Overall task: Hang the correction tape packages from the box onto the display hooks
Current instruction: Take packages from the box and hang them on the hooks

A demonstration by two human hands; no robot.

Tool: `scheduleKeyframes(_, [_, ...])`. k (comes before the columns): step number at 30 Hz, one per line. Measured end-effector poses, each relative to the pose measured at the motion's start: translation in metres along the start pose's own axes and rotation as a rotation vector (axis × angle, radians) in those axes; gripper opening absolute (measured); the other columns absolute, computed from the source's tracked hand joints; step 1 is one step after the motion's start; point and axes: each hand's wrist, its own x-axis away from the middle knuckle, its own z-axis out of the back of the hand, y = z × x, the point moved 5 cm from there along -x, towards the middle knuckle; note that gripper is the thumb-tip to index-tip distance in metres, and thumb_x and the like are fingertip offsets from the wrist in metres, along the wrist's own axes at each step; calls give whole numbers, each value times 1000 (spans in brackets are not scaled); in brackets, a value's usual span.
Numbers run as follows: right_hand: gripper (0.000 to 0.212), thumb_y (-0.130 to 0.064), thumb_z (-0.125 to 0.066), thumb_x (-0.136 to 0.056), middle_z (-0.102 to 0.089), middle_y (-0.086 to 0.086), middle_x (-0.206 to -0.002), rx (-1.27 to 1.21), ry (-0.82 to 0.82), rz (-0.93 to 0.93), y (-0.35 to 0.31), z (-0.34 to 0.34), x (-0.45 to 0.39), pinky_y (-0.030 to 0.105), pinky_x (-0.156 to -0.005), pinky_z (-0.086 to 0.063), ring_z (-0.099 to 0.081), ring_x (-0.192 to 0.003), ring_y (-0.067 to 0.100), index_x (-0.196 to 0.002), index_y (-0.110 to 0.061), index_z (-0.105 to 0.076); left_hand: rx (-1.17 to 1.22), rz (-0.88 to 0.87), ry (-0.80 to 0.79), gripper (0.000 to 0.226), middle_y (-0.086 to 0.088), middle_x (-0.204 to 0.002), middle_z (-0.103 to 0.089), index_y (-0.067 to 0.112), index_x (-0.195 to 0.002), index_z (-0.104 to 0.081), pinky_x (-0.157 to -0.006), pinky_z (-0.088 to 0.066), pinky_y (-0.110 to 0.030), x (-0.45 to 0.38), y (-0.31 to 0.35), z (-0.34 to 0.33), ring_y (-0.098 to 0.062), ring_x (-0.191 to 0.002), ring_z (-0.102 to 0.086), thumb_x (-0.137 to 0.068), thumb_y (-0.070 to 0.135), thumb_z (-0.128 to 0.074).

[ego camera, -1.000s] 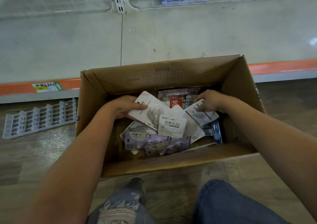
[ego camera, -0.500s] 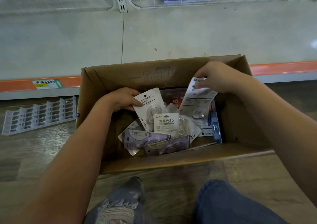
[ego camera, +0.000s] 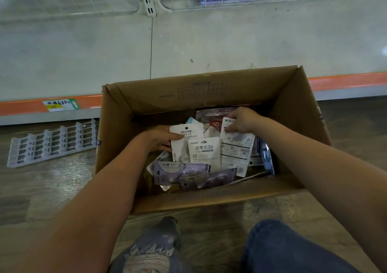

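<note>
Right hand (ego camera: 243,120): lowered back into the cardboard box (ego camera: 209,199), fingers pinched on the top of a white M&G package (ego camera: 236,149).
Left hand (ego camera: 161,137): still clamped on the JINUO package (ego camera: 184,138).
Meaning: sorting continues; nothing lifted toward the hooks yet.

Cardboard box (ego camera: 211,199) open at top, flaps out of the way, so entry from above is free. Both forearms already fill the near side of the opening; left hand (ego camera: 159,139) and right hand (ego camera: 243,120) sit among the packages (ego camera: 204,153), which crowd the middle and right of the box floor. Bare gap along the left inner wall and a dark strip at the far wall. Box walls stand high around the pile. Left of the box, white plastic rack (ego camera: 54,143) lies on the floor (ego camera: 52,184); shelf base (ego camera: 209,42) stands right behind the box.
</note>
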Motion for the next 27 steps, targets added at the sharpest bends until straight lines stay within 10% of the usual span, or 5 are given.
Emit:
scheduleKeyframes(13, [88, -25, -71, -83, -2, 10, -158, -478, 580, -414, 32, -45, -5, 41, -115, -14, -3, -145, 30, -149, -14, -15, -97, 20, -17, 37, -16, -122, -63, 3, -123, -56, -87, -52, -34, -9, -28, -15, -22, -97, -62, -87, 1, -63])
scheduleKeyframes(27, [104, -35, -69, -83, 3, 11, -158, -597, 353, -623, 51, -74, -7, 46, -115, -23, -11, -144, 35, -151, -11, 5, -325, -60, -100, 38, -9, -123, -63, 9, -125, -56, -76, -53, -24, -10, -27, -30, -20, -104, -62, -88, 5, -64])
